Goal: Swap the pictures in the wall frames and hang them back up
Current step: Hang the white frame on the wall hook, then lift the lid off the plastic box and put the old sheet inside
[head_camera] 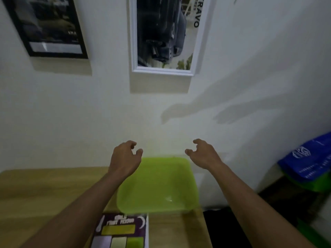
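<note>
Two frames hang on the white wall. A black frame [44, 27] with a dark picture is at the upper left. A white frame [168, 34] holding a dark vehicle picture hangs at the top centre. My left hand [125, 158] and my right hand [202, 153] are raised side by side below the white frame, well short of it. Both have curled, spread fingers and hold nothing.
A green plastic tray [157, 185] lies on the wooden table [35, 190] against the wall. A purple printed card [121, 230] lies at the table's near edge. A blue bag [308, 158] sits on green boxes at the right.
</note>
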Motion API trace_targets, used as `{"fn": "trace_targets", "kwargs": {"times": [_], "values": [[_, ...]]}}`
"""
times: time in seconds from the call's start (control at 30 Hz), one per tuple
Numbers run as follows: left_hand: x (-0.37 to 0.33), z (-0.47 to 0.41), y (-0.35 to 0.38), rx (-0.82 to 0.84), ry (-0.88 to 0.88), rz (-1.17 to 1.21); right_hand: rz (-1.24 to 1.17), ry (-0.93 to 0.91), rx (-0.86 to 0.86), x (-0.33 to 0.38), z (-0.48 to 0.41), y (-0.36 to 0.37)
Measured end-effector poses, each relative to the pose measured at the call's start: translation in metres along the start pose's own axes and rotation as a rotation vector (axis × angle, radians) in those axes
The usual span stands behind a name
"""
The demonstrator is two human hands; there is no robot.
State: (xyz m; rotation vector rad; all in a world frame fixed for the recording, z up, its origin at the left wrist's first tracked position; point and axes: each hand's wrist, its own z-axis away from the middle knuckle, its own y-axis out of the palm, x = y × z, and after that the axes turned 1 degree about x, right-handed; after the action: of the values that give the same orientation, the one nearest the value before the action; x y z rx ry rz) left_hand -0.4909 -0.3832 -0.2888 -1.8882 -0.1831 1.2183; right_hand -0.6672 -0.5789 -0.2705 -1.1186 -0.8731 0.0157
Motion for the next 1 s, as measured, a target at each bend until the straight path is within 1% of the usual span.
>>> {"fn": "trace_targets", "kwargs": {"times": [0.1,0.23,0.33,0.47,0.57,0.67,0.77,1.0], "values": [[0.048,0.008,0.032,0.115,-0.140,-0.098,0.039,0.090,0.093,-0.038,-0.003,0.050],[0.108,0.016,0.065,0.239,-0.320,-0.245,0.037,0.183,0.149,-0.089,-0.008,0.103],[0.133,0.016,0.082,0.318,-0.428,-0.230,0.020,0.241,0.149,-0.122,-0.017,0.127],[0.145,0.011,0.096,0.378,-0.444,-0.175,0.032,0.257,0.182,-0.142,-0.026,0.140],[0.158,0.007,0.100,0.394,-0.463,-0.154,-0.008,0.271,0.187,-0.144,-0.030,0.139],[0.166,0.006,0.105,0.444,-0.477,-0.117,-0.081,0.290,0.195,-0.147,-0.038,0.139],[0.160,0.009,0.108,0.409,-0.454,-0.100,-0.160,0.289,0.182,-0.151,-0.042,0.141],[0.164,0.010,0.111,0.338,-0.499,-0.013,-0.285,0.279,0.153,-0.159,-0.040,0.144]]}}
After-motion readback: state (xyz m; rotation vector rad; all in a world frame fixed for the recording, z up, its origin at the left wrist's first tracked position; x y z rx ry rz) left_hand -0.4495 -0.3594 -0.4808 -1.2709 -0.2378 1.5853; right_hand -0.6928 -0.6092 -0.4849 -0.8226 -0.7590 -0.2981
